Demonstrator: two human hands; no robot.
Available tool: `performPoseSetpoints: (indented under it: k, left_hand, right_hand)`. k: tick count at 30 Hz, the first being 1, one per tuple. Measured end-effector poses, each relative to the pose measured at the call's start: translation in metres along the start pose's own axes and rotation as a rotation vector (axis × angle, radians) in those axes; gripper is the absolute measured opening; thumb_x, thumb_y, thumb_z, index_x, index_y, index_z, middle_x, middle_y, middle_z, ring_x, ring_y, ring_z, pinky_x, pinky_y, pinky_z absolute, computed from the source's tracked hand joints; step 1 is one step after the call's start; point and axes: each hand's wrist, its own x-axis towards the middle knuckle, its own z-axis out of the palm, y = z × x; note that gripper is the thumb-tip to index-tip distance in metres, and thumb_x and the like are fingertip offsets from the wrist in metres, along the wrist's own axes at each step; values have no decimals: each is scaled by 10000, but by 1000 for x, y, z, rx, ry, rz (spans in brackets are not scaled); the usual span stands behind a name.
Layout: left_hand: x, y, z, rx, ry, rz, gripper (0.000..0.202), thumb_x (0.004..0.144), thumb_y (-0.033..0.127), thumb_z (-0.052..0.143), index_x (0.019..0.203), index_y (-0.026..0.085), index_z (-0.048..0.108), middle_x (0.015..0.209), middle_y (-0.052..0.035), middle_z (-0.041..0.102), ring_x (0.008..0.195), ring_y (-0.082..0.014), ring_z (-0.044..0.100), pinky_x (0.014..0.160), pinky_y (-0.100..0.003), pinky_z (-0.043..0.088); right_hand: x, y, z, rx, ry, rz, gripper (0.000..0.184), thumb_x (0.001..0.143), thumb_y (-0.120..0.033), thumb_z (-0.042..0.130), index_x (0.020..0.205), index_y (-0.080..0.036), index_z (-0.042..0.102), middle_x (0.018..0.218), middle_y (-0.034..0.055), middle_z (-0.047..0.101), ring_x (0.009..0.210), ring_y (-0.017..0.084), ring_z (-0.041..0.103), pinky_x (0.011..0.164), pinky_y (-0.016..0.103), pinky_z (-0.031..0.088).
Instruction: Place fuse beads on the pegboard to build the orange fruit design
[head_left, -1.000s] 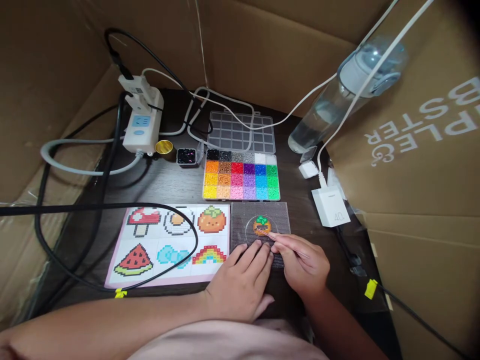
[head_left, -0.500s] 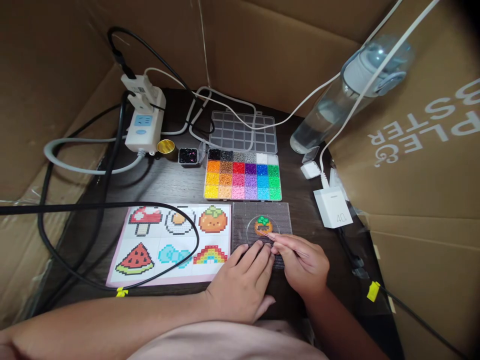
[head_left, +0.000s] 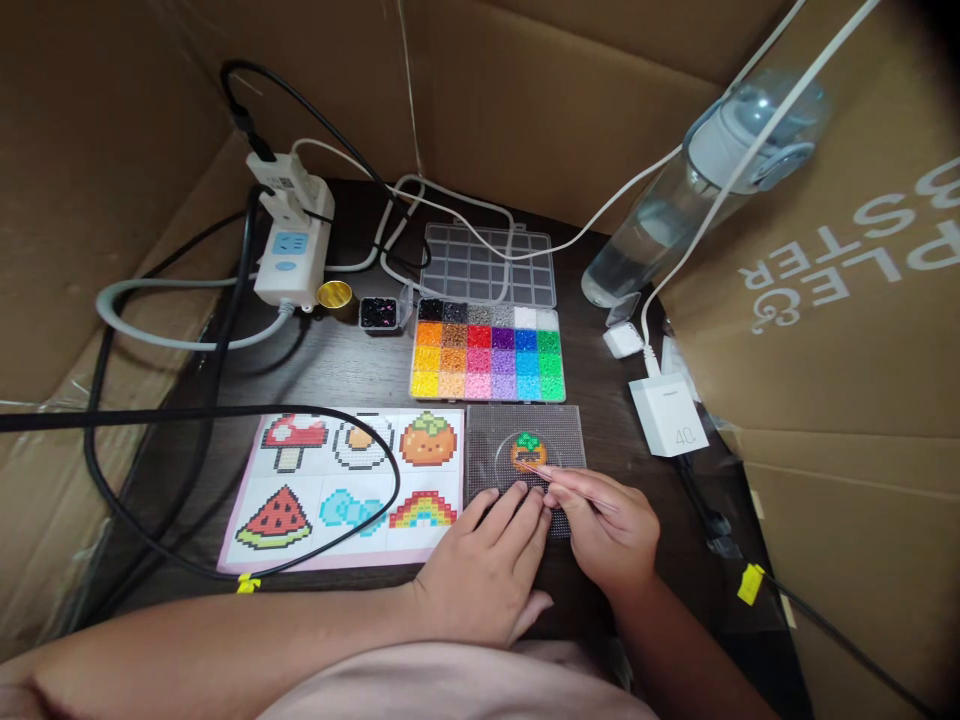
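My right hand pinches a pair of tweezers, tips touching the lower part of a bead persimmon. The persimmon is orange with green leaves on top, and sits on a clear pegboard. Whether a bead is between the tips is too small to tell. Stretched out flat, my left hand rests its fingertips on the pegboard's near edge. Left of the board lies a pattern sheet with a mushroom, an egg, a persimmon, a watermelon, a bow and a rainbow.
Behind the board stands an open bead box sorted by colour. A small box of black beads, a gold cup and a power strip are at the left. A water bottle and white charger stand right. Cables loop over the sheet.
The whole view has shifted very slightly. Both hands, the tweezers and the bead persimmon look the same as before.
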Motion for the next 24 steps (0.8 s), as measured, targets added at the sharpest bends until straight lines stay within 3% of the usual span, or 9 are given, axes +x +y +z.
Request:
performPoseSetpoints:
  k: [17,24]
  left_hand:
    - [-1,0,0,4,28,4,690,954,583,483,1419,73,493,1432,-163,528,1365,-317,416,1117,-446,259]
    - [0,1,-4,52,13,14,665,964,595,455,1393,91,516,1466,-143,499,1343,-309,432,1086,-445,276]
  right_hand:
    - [-4,2,-2,41,15,65,243,861,-121,648,984,-273,793,885,38,797,655,170,740,632,286,631]
    - [2,7,-10,426,264,232,151,890,-254,665,1003,-229,763,788,64,757,550,158,658,575,338,590]
